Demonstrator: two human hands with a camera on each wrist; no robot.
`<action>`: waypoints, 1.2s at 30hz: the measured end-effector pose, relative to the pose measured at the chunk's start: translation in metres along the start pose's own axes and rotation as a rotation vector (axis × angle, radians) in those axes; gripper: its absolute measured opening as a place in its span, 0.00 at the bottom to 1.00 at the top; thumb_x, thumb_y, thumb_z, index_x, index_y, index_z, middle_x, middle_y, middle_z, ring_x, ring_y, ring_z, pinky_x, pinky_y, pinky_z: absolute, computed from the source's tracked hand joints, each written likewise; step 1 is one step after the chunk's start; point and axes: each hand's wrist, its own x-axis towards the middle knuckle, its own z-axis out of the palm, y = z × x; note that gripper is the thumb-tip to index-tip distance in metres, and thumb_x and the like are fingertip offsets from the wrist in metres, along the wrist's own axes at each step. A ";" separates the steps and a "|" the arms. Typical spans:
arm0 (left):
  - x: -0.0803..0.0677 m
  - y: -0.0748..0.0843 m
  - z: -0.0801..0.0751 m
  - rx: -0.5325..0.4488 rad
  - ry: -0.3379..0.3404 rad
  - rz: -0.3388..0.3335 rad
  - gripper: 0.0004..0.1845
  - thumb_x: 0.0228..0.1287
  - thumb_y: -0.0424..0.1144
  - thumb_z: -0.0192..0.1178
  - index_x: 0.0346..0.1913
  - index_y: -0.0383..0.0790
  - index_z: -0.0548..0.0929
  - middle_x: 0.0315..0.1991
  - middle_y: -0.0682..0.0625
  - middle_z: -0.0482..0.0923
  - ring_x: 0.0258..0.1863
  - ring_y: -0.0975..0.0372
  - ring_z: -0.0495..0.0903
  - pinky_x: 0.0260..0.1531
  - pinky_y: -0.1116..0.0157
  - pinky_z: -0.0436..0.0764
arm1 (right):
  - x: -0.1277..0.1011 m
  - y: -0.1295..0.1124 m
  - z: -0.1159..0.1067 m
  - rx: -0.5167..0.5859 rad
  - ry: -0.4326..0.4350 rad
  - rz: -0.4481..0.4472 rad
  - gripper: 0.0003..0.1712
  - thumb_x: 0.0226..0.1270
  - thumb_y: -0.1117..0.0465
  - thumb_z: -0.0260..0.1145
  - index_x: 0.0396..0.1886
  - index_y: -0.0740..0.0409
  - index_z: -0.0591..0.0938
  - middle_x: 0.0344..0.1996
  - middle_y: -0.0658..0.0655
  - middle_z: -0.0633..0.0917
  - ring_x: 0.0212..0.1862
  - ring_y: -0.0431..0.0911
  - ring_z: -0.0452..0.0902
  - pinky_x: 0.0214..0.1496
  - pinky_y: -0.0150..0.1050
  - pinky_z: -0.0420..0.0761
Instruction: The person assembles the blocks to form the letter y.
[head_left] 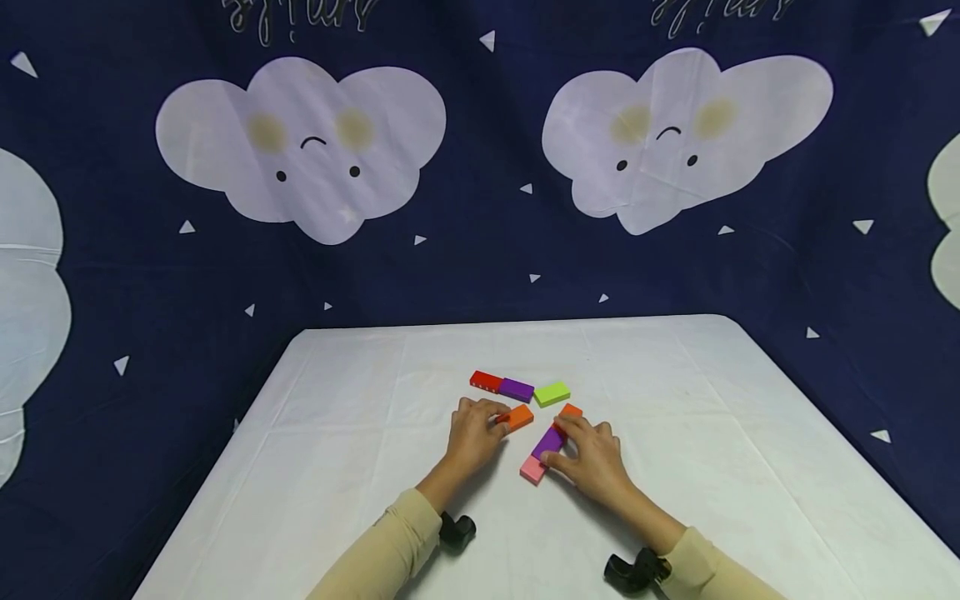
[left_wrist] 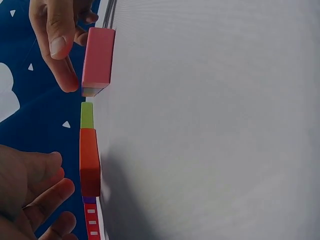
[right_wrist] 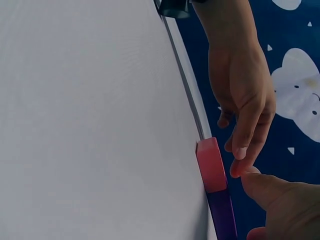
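Where a dark blue backdrop (head_left: 487,267) printed with white clouds and small triangles hangs behind it, a table (head_left: 375,467) under a white cloth fills the lower half of the head view, its far edge and rounded far corners showing against the cloth wall.

All the coloured blocks lie near the middle of the table, well apart from every edge. A row of three blocks, pink block (head_left: 533,470) at the near end, purple block (head_left: 549,442) in the middle and an orange end (head_left: 572,410) farthest, runs with its long axis slanting from near-left to far-right. The right hand (head_left: 592,458) lies along the right side of this row, fingers curled against the purple and pink pieces and the thumb close by the pink end in the right wrist view.

The left hand (head_left: 474,433) pinches a single orange block (head_left: 517,417) at its left end; that block's long axis points right and slightly away. Beyond both, toward the far edge, a red block (head_left: 486,382) and a second purple piece (head_left: 516,389) touch end to end, with a green block (head_left: 552,393) just beside them on the right
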 end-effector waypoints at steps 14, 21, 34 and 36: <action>0.005 -0.001 0.001 0.019 -0.042 -0.051 0.13 0.56 0.38 0.65 0.45 0.45 0.86 0.47 0.52 0.84 0.42 0.60 0.68 0.39 0.64 0.63 | 0.001 0.003 0.005 0.001 0.025 -0.011 0.34 0.47 0.44 0.73 0.54 0.54 0.81 0.56 0.52 0.80 0.39 0.48 0.64 0.38 0.40 0.59; 0.008 -0.001 0.002 0.030 -0.029 -0.042 0.12 0.55 0.37 0.65 0.44 0.45 0.86 0.46 0.52 0.84 0.41 0.60 0.69 0.38 0.64 0.63 | 0.002 0.004 0.005 -0.007 0.029 -0.002 0.34 0.47 0.44 0.73 0.54 0.54 0.81 0.55 0.52 0.80 0.37 0.48 0.64 0.36 0.40 0.58; 0.010 -0.002 0.005 0.061 -0.030 -0.031 0.15 0.52 0.38 0.66 0.45 0.44 0.86 0.45 0.49 0.84 0.42 0.57 0.70 0.39 0.62 0.64 | 0.000 0.002 0.007 -0.009 0.011 0.016 0.35 0.46 0.44 0.73 0.55 0.54 0.81 0.55 0.52 0.80 0.36 0.47 0.62 0.36 0.38 0.56; 0.010 -0.002 0.006 0.049 -0.033 -0.040 0.16 0.51 0.39 0.67 0.46 0.43 0.86 0.44 0.48 0.84 0.42 0.57 0.70 0.39 0.61 0.65 | 0.000 0.003 0.008 -0.012 0.016 0.011 0.35 0.46 0.44 0.73 0.54 0.54 0.81 0.54 0.51 0.80 0.36 0.47 0.62 0.36 0.38 0.56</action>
